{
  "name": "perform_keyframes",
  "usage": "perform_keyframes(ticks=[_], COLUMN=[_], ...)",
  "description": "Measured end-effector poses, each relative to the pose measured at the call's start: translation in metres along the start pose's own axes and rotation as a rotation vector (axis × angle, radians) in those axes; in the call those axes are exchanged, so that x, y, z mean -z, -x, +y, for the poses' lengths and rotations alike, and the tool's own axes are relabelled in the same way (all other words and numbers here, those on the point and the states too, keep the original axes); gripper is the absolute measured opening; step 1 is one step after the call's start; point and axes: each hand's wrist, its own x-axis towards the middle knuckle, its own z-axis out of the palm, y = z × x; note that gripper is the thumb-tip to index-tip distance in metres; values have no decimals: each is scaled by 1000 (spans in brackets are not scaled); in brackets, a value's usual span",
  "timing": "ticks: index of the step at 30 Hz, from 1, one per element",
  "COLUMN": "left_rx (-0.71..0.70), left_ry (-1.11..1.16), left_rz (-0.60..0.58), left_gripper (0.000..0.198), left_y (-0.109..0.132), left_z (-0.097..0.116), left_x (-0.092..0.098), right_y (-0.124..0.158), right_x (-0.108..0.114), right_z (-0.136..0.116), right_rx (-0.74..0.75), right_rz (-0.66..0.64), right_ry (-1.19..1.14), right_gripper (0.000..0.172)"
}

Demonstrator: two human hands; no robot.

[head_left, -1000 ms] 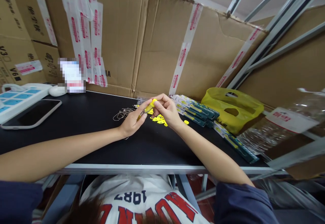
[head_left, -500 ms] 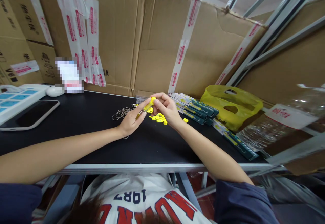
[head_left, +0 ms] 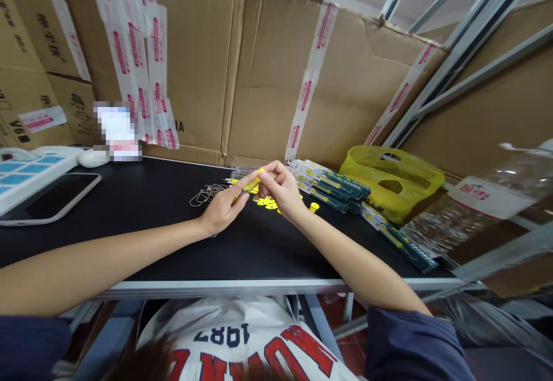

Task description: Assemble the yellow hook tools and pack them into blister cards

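My left hand (head_left: 222, 208) is closed around a slim yellow tube-shaped tool (head_left: 252, 184) with a metal part near its lower end. The tool slants up to the right, its lower end partly covered by my fingers. At the upper end, my right hand (head_left: 280, 188) has thumb and fingers closed on the tip. Under and behind the hands lie several small yellow plastic pieces (head_left: 266, 202). One flanged yellow piece (head_left: 314, 207) sits beside my right wrist. Thin bent metal wires (head_left: 205, 194) lie in a heap left of the hands.
Green-and-white packages (head_left: 328, 185) are stacked at the right, another (head_left: 406, 243) lying nearer. Behind them are a yellow plastic bag (head_left: 391, 197) and a clear bottle (head_left: 470, 214). A phone (head_left: 52, 198) and a power strip (head_left: 30, 174) lie left. Cardboard (head_left: 268, 82) walls the back.
The round yellow end of the tool shows less between my right fingers, which have curled in more. The loose yellow piece by my right wrist now shows a stem below its rim.
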Motion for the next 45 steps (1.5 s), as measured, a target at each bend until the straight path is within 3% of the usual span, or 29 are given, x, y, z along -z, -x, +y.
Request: perform_keyframes(ticks=[5, 12, 45], left_rx=[53, 131, 77], left_ry=[3, -7, 61], left_rz=[-9, -38, -50], left_gripper=[55, 59, 54], left_y=[0, 1, 2], left_z=[3, 7, 3], left_x=[2, 3, 0], right_y=[3, 3, 4], right_x=[5, 9, 6], right_z=[-8, -11, -5], right_rx=[8, 11, 30], right_rz=[-119, -161, -137], right_ry=[96, 111, 101], right_gripper=[37, 36, 34])
